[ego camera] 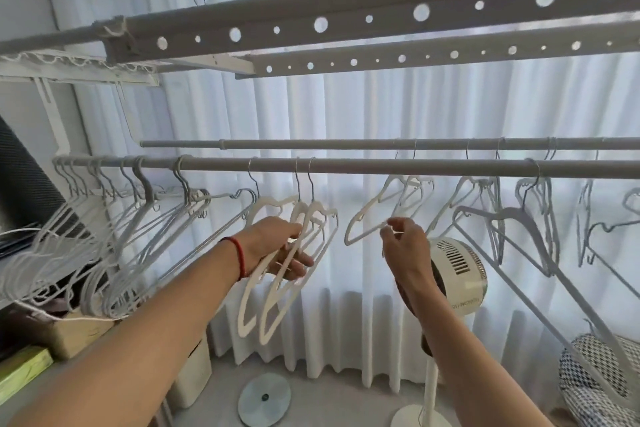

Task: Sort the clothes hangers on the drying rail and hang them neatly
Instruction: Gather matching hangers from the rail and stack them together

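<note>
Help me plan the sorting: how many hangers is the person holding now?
3: two white hangers in the left hand, one white hanger pinched by the right hand. Blur may hide another in the left grip.

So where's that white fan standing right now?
In the head view the white fan stands low on the right, in front of the curtain, just behind the right hand and below the front rail.
</note>
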`<state>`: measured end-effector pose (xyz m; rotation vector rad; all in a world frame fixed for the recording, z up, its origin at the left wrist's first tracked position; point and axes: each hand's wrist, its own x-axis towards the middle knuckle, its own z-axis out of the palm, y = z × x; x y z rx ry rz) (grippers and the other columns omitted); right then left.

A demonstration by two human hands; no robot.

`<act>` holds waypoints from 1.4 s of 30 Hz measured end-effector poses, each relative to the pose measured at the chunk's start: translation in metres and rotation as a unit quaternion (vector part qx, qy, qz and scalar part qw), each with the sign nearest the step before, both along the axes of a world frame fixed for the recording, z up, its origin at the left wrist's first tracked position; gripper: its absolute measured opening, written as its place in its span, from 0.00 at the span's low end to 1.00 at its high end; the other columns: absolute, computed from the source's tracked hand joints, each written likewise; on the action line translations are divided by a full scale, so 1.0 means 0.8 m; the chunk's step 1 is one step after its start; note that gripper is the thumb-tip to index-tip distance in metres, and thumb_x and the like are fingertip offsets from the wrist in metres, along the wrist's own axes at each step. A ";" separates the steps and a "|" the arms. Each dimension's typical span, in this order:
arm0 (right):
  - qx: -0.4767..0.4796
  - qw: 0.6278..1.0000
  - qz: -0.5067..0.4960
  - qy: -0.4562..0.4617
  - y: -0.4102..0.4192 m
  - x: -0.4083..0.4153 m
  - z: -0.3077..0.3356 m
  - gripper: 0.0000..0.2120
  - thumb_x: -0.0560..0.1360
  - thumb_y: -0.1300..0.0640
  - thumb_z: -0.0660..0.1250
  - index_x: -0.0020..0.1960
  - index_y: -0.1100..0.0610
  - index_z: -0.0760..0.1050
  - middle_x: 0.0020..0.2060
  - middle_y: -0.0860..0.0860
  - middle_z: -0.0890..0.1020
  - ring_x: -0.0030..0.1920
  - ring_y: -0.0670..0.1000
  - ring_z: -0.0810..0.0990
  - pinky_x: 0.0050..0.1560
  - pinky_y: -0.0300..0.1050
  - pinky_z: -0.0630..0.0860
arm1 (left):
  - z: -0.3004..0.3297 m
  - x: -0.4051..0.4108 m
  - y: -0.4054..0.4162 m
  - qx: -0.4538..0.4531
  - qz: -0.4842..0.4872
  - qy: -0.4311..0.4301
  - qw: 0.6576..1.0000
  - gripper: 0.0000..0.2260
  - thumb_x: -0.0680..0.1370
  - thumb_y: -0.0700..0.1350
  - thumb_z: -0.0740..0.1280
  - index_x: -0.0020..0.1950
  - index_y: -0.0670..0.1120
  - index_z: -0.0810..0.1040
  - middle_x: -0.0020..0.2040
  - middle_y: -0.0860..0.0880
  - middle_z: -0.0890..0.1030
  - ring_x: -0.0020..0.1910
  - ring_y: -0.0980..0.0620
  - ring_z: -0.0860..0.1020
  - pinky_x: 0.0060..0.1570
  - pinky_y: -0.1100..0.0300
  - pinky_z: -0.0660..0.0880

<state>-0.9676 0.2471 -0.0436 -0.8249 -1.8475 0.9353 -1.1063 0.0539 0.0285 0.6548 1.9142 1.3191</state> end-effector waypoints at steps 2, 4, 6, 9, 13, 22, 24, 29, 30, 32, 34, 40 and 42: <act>-0.070 0.997 0.009 -0.037 0.019 -0.009 -0.002 0.27 0.80 0.47 0.65 0.73 0.61 0.70 0.65 0.61 0.79 0.65 0.60 0.77 0.65 0.56 0.74 | 0.009 0.008 -0.002 -0.049 0.008 0.101 0.994 0.16 0.84 0.49 0.57 0.59 0.36 0.71 0.49 0.34 0.83 0.33 0.39 0.84 0.40 0.46 0.84; -0.139 0.987 0.031 -0.076 0.034 -0.022 -0.002 0.39 0.77 0.39 0.67 0.77 0.63 0.62 0.66 0.63 0.77 0.66 0.62 0.75 0.65 0.57 0.72 | 0.024 0.021 -0.005 -0.130 0.022 0.279 0.951 0.18 0.82 0.55 0.58 0.55 0.40 0.74 0.49 0.38 0.83 0.39 0.41 0.86 0.44 0.48 0.83; -0.223 0.971 0.057 -0.070 0.044 -0.036 0.003 0.47 0.73 0.33 0.70 0.76 0.64 0.59 0.58 0.62 0.79 0.57 0.61 0.79 0.59 0.57 0.74 | 0.034 0.037 -0.005 -0.215 0.058 0.483 0.847 0.17 0.80 0.57 0.59 0.55 0.45 0.76 0.54 0.42 0.81 0.51 0.42 0.83 0.51 0.51 0.79; -0.339 0.937 0.082 -0.012 0.060 -0.056 0.012 0.48 0.70 0.32 0.73 0.75 0.63 0.62 0.55 0.60 0.77 0.47 0.57 0.77 0.54 0.59 0.79 | 0.039 0.070 0.003 -0.184 0.140 0.662 0.713 0.12 0.79 0.52 0.61 0.57 0.46 0.76 0.51 0.44 0.80 0.54 0.40 0.78 0.49 0.50 0.76; -0.395 0.914 0.077 0.039 0.075 -0.084 0.005 0.39 0.72 0.42 0.77 0.71 0.63 0.67 0.59 0.61 0.76 0.56 0.61 0.80 0.46 0.57 0.85 | 0.040 0.094 0.035 -0.009 0.046 0.626 0.778 0.09 0.77 0.44 0.65 0.54 0.45 0.81 0.50 0.47 0.84 0.52 0.46 0.80 0.53 0.53 0.77; -0.397 0.906 0.061 0.135 0.085 -0.057 0.002 0.19 0.71 0.48 0.71 0.50 0.62 0.73 0.32 0.53 0.68 0.27 0.50 0.67 0.25 0.41 0.67 | 0.010 0.066 0.181 -0.205 -0.076 0.559 0.800 0.18 0.80 0.42 0.62 0.69 0.37 0.70 0.63 0.39 0.74 0.61 0.41 0.74 0.59 0.52 0.73; -0.386 0.907 0.070 0.151 0.086 -0.041 0.006 0.19 0.72 0.50 0.72 0.51 0.63 0.72 0.33 0.53 0.67 0.28 0.49 0.66 0.24 0.39 0.65 | 0.001 0.053 0.201 -0.224 -0.065 0.536 0.811 0.20 0.80 0.44 0.63 0.70 0.38 0.69 0.60 0.40 0.75 0.61 0.41 0.75 0.59 0.51 0.75; -0.337 0.930 0.082 0.125 0.068 -0.004 -0.009 0.19 0.73 0.50 0.72 0.51 0.63 0.71 0.33 0.54 0.69 0.26 0.47 0.69 0.24 0.38 0.67 | -0.026 0.036 0.232 -0.223 -0.023 0.437 0.871 0.21 0.77 0.45 0.66 0.68 0.40 0.67 0.50 0.43 0.75 0.49 0.44 0.79 0.47 0.53 0.80; -0.337 0.928 0.090 0.132 0.063 0.003 -0.013 0.18 0.73 0.50 0.71 0.52 0.63 0.70 0.33 0.53 0.68 0.25 0.46 0.69 0.23 0.38 0.67 | -0.028 0.036 0.236 -0.221 -0.025 0.426 0.877 0.22 0.78 0.44 0.66 0.69 0.40 0.65 0.51 0.43 0.75 0.50 0.44 0.79 0.44 0.54 0.79; -0.345 0.921 0.100 0.148 0.054 0.015 -0.016 0.19 0.74 0.51 0.71 0.54 0.64 0.71 0.35 0.54 0.67 0.23 0.45 0.69 0.23 0.37 0.67 | -0.027 0.036 0.242 -0.221 -0.041 0.404 0.887 0.22 0.78 0.43 0.65 0.71 0.39 0.64 0.57 0.40 0.76 0.55 0.42 0.79 0.46 0.53 0.79; -0.355 0.914 0.107 0.166 0.044 0.030 -0.016 0.16 0.74 0.52 0.71 0.53 0.62 0.71 0.39 0.56 0.68 0.25 0.44 0.70 0.23 0.38 0.67 | -0.022 0.039 0.244 -0.223 -0.061 0.404 0.885 0.20 0.79 0.43 0.63 0.70 0.38 0.67 0.61 0.39 0.76 0.59 0.40 0.80 0.51 0.52 0.79; -0.312 0.933 0.126 0.130 0.009 0.076 -0.048 0.21 0.69 0.49 0.70 0.52 0.63 0.71 0.36 0.54 0.69 0.27 0.46 0.70 0.26 0.41 0.69 | -0.002 0.065 0.239 -0.027 -0.044 0.481 0.875 0.23 0.82 0.50 0.62 0.73 0.41 0.66 0.69 0.39 0.74 0.68 0.40 0.73 0.65 0.49 0.71; -0.319 0.931 0.137 0.116 -0.007 0.086 -0.067 0.24 0.69 0.48 0.70 0.58 0.62 0.72 0.39 0.55 0.71 0.27 0.46 0.71 0.27 0.42 0.71 | 0.010 0.073 0.241 0.061 -0.068 0.413 0.906 0.28 0.82 0.57 0.60 0.77 0.43 0.62 0.75 0.43 0.70 0.73 0.43 0.69 0.69 0.51 0.67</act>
